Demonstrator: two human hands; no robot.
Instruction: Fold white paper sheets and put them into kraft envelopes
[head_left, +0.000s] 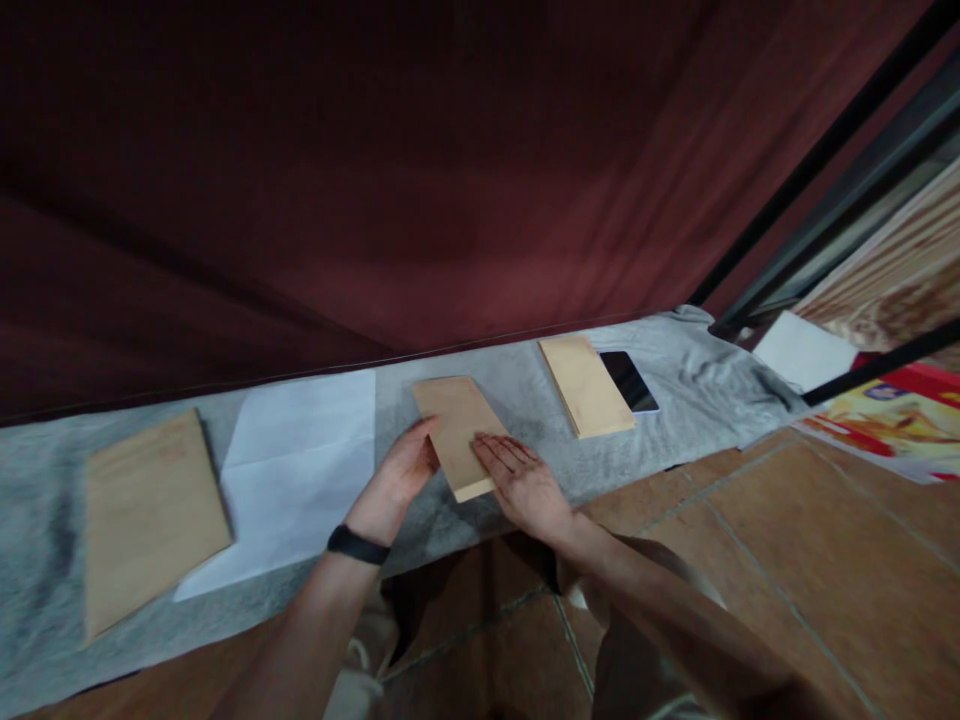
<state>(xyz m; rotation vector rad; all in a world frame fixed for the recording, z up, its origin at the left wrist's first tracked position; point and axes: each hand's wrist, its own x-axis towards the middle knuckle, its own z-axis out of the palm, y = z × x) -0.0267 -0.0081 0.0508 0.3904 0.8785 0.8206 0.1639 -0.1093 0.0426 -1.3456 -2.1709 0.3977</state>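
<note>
A tan kraft-paper envelope point(456, 430) with a folded lower end slants over the grey cloth in front of me. My left hand point(409, 462) grips its left edge, thumb on top and the other fingers mostly hidden. Flat on its lower right part lies my right hand point(523, 482), fingers stretched out and close together. To the right, more long tan envelopes point(587, 387) lie in a small pile, partly beside a dark-screened phone point(628, 382). On the left, a white paper sheet point(300, 470) with a crease lies partly under a larger tan envelope point(154, 510).
The grey cloth point(697, 365) covers a long narrow surface against a dark red curtain point(375, 200). Dark metal bars point(817, 160) rise at the right. Beyond them are a white flat item point(804, 350) and a colourful printed box point(892, 415). Brown tiles point(780, 560) form the floor.
</note>
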